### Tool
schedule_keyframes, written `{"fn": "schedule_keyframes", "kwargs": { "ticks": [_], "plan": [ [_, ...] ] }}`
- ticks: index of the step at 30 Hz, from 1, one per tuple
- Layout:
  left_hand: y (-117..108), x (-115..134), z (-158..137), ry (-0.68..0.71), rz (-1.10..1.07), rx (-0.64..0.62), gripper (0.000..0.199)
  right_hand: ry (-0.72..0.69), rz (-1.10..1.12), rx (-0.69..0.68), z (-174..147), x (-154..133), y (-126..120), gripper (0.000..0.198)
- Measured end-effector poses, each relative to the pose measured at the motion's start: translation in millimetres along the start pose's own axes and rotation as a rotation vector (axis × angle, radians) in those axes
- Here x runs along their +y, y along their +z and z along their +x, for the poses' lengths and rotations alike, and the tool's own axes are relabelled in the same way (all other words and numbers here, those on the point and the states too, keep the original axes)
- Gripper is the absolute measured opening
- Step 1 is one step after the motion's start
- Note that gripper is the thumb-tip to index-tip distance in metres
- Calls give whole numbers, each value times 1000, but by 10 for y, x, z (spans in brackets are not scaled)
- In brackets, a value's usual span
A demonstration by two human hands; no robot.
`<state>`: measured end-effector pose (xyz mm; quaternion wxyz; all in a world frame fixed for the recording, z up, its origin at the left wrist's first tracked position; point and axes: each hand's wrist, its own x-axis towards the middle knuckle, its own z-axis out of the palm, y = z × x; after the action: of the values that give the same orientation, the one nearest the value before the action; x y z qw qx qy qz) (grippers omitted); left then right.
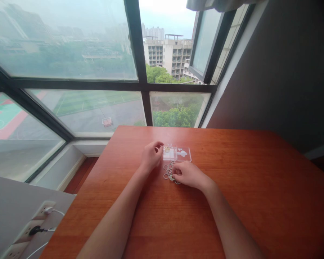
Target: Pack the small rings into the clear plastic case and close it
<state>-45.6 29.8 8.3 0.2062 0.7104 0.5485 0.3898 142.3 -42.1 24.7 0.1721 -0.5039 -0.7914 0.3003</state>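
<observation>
A small clear plastic box (173, 157) lies with its lid (188, 154) folded out to the right; a few gold-coloured pieces (166, 148) sit in its left compartment. My left hand (152, 155) is at the box's left edge, its fingers curled and the thumb close to the index finger, seeming to hold that edge. In front of the box, several pale grey rings (166, 176) lie in a loose cluster. Over the cluster's right side, my right hand (189, 173) pinches with its thumb and index finger at a ring (171, 177). The palm covers some of the rings.
Both hands work above a reddish-brown wooden table (245, 187). Beyond its far edge stand dark-framed windows (143, 86). A dark wall (280, 79) rises to the right. Sockets with plugs and white cables (43, 221) are low on the left.
</observation>
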Motion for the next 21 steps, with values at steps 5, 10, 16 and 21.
{"fn": "schedule_keyframes", "kwargs": {
  "ticks": [5,10,16,21],
  "plan": [
    [0,-3,-6,13,18,18,15,-14,11,16,-1,2,13,12],
    [-9,30,-16,43,1,25,14,30,47,127,41,-16,-1,10],
    [3,75,-26,94,-62,-47,14,119,19,427,94,8,-60,6],
    [11,127,-33,169,-102,-113,15,182,-4,573,109,38,-77,6]
  ]
}}
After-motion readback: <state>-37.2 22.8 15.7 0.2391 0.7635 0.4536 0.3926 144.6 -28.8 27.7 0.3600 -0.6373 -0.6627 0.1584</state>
